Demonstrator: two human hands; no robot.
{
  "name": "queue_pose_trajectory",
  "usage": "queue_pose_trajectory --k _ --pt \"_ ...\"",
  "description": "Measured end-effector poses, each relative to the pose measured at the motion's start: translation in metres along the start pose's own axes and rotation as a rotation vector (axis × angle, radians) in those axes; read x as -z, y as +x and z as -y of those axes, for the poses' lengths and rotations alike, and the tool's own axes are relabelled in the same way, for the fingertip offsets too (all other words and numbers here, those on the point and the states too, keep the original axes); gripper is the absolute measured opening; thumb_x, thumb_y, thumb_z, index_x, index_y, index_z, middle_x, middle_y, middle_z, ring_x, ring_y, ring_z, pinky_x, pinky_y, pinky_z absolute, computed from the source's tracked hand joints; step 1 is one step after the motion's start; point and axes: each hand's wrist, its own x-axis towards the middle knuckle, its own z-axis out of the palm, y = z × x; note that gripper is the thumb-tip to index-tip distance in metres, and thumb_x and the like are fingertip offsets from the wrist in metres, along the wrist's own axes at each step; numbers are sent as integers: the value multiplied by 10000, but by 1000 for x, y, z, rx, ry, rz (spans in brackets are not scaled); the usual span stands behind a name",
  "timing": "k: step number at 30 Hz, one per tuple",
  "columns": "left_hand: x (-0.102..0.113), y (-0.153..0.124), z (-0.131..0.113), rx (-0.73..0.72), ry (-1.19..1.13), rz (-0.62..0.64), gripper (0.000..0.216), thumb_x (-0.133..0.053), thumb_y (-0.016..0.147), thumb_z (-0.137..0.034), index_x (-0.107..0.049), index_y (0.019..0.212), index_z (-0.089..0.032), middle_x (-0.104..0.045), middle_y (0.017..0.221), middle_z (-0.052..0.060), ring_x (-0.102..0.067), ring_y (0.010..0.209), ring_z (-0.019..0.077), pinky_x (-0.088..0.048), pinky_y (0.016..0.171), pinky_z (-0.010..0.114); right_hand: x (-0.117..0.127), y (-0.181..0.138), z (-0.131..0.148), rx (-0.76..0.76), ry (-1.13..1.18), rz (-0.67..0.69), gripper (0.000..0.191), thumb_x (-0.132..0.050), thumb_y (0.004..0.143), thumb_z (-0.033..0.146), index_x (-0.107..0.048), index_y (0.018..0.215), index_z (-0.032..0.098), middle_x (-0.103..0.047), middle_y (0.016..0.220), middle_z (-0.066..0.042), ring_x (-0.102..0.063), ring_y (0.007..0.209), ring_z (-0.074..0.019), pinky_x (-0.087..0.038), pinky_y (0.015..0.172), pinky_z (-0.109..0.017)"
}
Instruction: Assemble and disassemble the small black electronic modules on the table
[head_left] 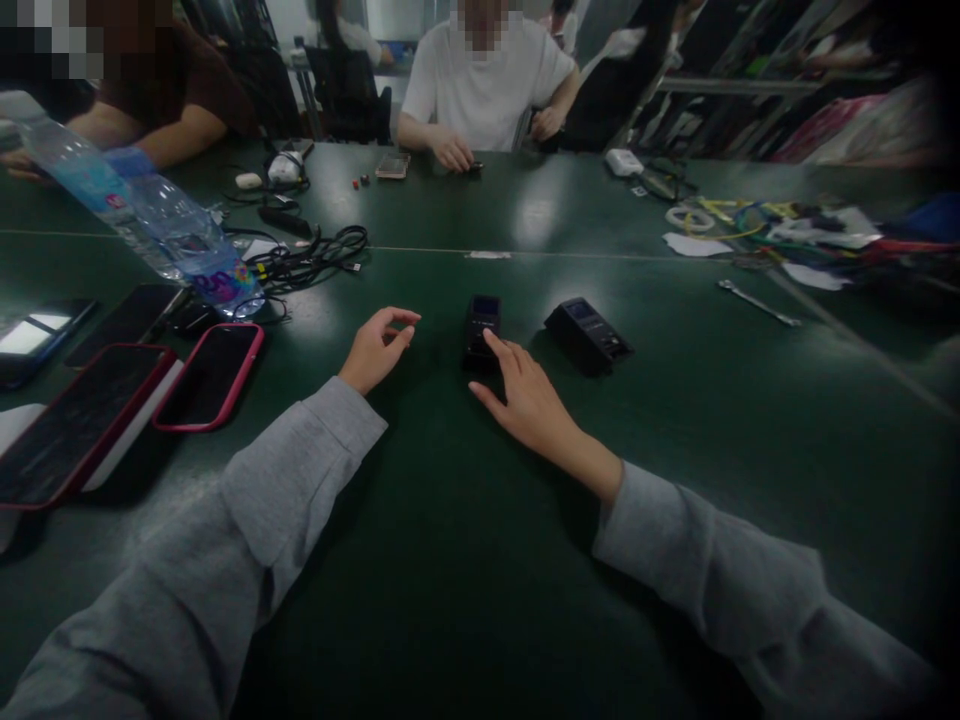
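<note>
A small black handheld device with a little screen lies flat on the dark green table. My right hand rests on the table with its fingers stretched out, the index fingertip touching the device's lower part. My left hand hovers a short way left of the device, fingers loosely curled with thumb and index near each other, and I see nothing in it. A second, similar black device lies to the right of the first. Both my arms wear grey sleeves.
Phones in red cases and other phones lie at the left, with a plastic water bottle and tangled black cables. A wrench and cluttered wires sit at the right. Two people sit across the table.
</note>
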Motion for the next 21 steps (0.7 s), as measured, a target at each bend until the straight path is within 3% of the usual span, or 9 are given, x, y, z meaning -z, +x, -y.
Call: queue_pose_trajectory --k 8,12,17,21 --pt "-5 -12 -21 -268 292 75 281 -516 960 -315 -605 1209 -219 -593 1195 75 -617 869 148 -518 740 283 2 -1 0 136 99 87 738 -534 963 446 -184 1563 196 -414 1519 -157 -423 1378 -317 -396 1098 -548" --pt "-5 -12 -22 -260 249 54 390 -516 962 -424 -535 1304 -239 -530 1293 95 -607 922 160 -532 766 289 3 -3 1 184 109 113 745 -532 967 441 -150 1568 223 -433 1511 -143 -429 1380 -312 -351 1122 -578" --pt "-3 -8 -15 -242 154 86 555 -560 920 -520 -463 1386 -235 -425 1464 140 -551 1190 239 -469 1015 412 5 -3 0 223 160 142 684 -553 959 439 -231 1533 252 -468 1485 -123 -466 1355 -296 -328 1142 -576" --pt "0 -5 -10 -121 4 179 544 -594 898 -533 -513 1347 -236 -564 1366 121 -554 1242 258 -432 1069 440 5 -3 -1 232 199 161 681 -572 940 497 -275 1506 262 -480 1469 -126 -503 1319 -317 -361 1117 -598"
